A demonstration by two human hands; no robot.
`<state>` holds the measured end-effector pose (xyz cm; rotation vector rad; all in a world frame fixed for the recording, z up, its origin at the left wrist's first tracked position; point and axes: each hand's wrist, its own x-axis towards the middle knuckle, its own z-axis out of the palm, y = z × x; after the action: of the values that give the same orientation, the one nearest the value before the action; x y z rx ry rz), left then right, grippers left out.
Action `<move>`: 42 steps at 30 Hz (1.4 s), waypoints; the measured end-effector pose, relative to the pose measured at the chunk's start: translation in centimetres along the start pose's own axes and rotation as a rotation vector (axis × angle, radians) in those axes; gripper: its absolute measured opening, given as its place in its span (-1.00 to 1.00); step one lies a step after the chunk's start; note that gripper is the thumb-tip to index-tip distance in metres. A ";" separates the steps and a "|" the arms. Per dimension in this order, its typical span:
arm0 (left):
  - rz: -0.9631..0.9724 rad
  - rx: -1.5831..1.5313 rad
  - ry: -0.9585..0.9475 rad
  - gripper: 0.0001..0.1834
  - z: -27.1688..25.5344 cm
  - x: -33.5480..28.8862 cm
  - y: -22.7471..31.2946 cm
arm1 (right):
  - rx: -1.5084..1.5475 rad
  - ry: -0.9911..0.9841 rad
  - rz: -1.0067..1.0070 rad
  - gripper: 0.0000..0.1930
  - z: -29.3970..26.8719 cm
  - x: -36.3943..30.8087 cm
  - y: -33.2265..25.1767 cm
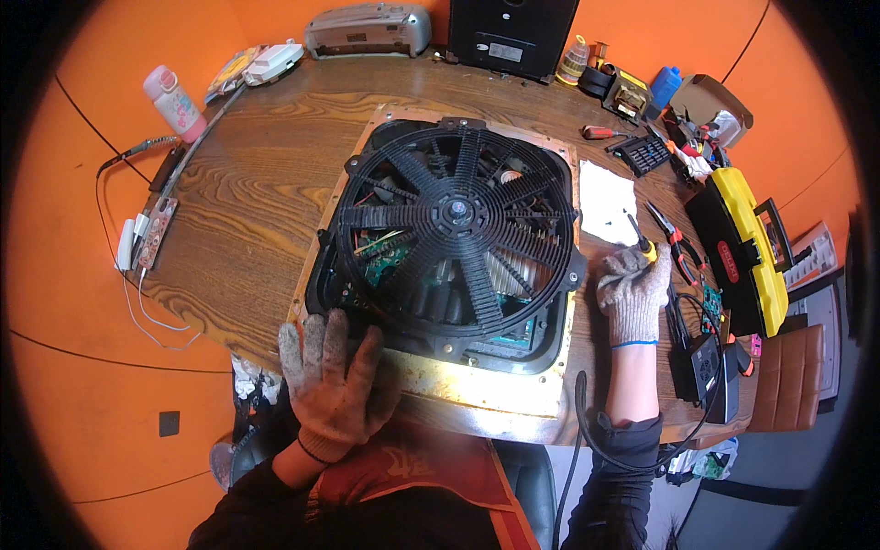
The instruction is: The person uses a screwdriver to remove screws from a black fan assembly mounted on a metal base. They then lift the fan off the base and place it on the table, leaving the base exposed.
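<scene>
A round black fan [456, 203] with a ringed grille lies on a metal housing [495, 392] in front of me. Green circuit boards [371, 268] show between its blades. My left hand [332, 380], in a stained work glove, rests at the housing's near left corner, fingers stretched out and holding nothing. To the right of the housing, my gloved right hand [632, 289] is closed on a screwdriver [647, 248] with a yellow handle, its thin shaft pointing away from me. Beyond that hand lies a white sheet of paper [606, 203]. Red-handled pliers [676, 242] lie to its right.
A yellow and black toolbox [741, 252] stands at the right edge. Behind are a red screwdriver [605, 133], a blue bottle [665, 90] and a black box [511, 35]. A pink bottle [174, 103] stands far left. A black cable [581, 403] loops past my right forearm.
</scene>
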<state>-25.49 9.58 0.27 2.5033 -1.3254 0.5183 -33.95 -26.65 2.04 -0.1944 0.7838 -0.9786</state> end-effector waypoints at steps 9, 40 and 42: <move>-0.005 -0.012 -0.022 -0.28 0.0 0.0 0.0 | 0.010 -0.027 0.001 -0.57 -0.2 0.1 -0.1; -0.356 -0.929 0.107 -0.55 11.5 19.5 -20.6 | -0.091 -0.232 -0.079 -0.54 -2.5 3.3 -1.4; -0.333 -1.062 0.103 -0.57 11.8 19.2 -21.0 | -0.110 -0.270 -0.099 -0.55 -2.9 3.5 -1.6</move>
<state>4.24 2.38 -3.46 1.6912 -0.7765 -0.1329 -35.88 -29.79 -1.02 -0.4545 0.5843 -0.9787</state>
